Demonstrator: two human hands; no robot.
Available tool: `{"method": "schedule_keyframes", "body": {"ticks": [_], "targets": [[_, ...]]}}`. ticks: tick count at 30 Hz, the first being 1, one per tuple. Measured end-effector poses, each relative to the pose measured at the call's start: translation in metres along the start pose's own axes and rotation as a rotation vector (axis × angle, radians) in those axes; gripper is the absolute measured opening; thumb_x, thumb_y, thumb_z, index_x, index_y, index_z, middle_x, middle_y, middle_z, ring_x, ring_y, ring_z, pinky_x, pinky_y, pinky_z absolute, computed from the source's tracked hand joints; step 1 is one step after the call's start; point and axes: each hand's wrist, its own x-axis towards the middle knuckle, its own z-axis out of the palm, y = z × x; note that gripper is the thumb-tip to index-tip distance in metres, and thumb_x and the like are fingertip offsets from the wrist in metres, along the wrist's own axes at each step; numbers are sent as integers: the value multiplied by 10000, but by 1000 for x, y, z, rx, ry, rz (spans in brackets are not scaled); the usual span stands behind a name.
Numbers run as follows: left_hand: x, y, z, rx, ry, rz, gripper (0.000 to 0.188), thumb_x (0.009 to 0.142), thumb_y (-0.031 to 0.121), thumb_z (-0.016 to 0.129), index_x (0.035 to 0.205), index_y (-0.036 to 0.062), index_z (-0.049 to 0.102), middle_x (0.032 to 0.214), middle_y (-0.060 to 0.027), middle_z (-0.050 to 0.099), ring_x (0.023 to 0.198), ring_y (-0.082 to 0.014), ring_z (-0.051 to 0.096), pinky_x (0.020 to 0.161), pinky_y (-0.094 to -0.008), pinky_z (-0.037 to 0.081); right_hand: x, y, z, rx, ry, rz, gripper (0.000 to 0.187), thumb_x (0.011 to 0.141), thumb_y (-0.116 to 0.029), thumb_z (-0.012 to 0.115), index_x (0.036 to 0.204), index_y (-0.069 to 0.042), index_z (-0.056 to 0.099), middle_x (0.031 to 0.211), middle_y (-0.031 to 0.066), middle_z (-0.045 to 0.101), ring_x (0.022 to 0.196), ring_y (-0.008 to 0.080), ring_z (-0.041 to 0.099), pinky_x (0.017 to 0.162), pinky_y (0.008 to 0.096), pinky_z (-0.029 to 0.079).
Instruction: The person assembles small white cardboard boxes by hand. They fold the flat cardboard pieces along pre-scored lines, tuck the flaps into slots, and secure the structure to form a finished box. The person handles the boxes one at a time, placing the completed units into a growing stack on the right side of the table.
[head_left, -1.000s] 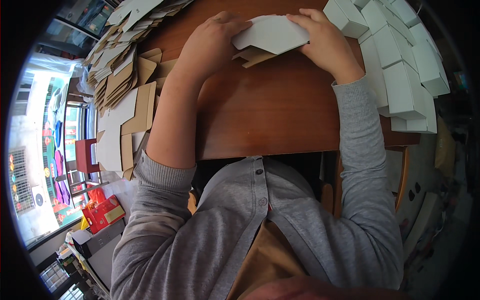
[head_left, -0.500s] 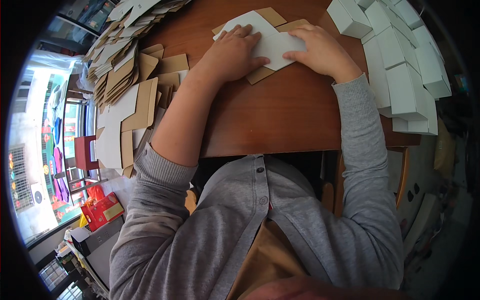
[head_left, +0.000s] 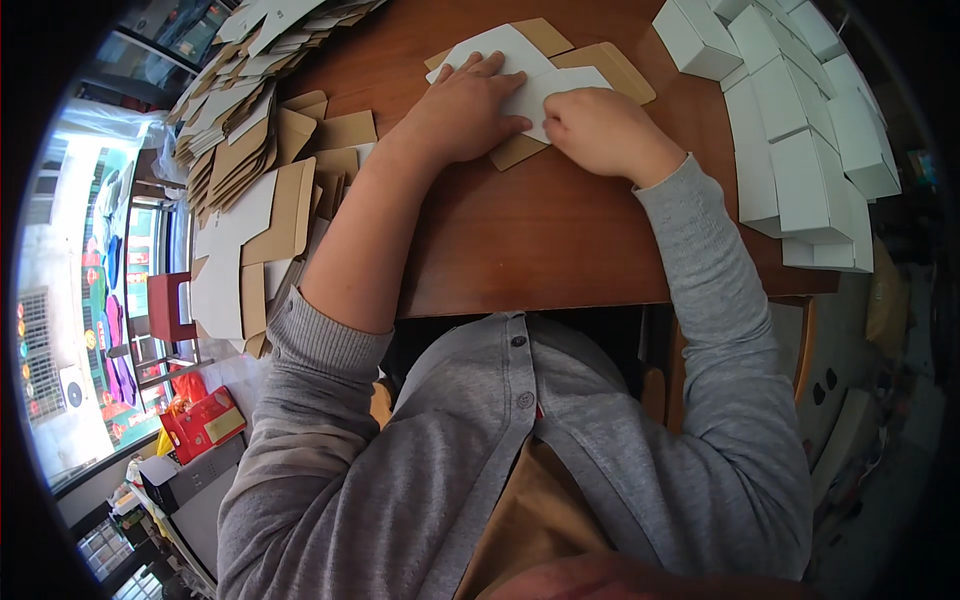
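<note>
A flat cardboard box [head_left: 535, 83], white outside with brown flaps, lies on the table at the far middle. My left hand [head_left: 468, 108] rests on its left part, palm down, with the fingers spread. On the right part of the flat box, my right hand [head_left: 612, 132] is closed, its thumb and curled fingers at the white panel near the middle fold. The fingertips of my right hand are partly hidden under the hand. A brown flap sticks out beyond my right hand, to the far right.
Stacked flat boxes [head_left: 240, 130], white and brown, line the table's left side, beside my left forearm. Folded white boxes [head_left: 812, 180] are piled at the right edge. The brown wooden table [head_left: 540, 240] ends just before my body.
My right hand has moved left and nearer to my left hand, and its spread fingers have curled closed. The right brown flap now shows more. My left hand stays in place.
</note>
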Motion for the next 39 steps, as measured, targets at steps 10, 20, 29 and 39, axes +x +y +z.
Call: {"method": "schedule_keyframes", "body": {"ticks": [10,20,29,39], "targets": [[0,3,-1,-44,-5,-21,610,954,373,716,1499,142,570,1639,-217,386,1535,-407,327,1269,-516,251,0,14,4,-6,68,-5,260,944,-189,521,876,8,675,858,225,697,814,437,665,763,529,528],[2,-2,4,-53,29,5,573,959,319,715,1490,150,581,1632,-209,401,1527,-394,344,1264,-526,258,-1,17,-3,41,-11,104,263,932,-191,539,882,9,702,901,231,713,865,414,688,790,508,542],[3,-3,8,-40,33,3,575,962,323,714,1492,148,576,1629,-210,404,1522,-396,351,1265,-528,257,-9,-17,8,87,34,-68,253,913,-166,546,882,31,702,879,259,702,847,439,683,804,518,548],[4,-2,8,-79,10,45,572,962,319,720,1493,162,576,1637,-216,388,1530,-411,330,1281,-497,242,0,19,-11,26,-82,144,309,929,-217,553,912,25,744,952,243,730,924,416,708,867,492,565]]}}
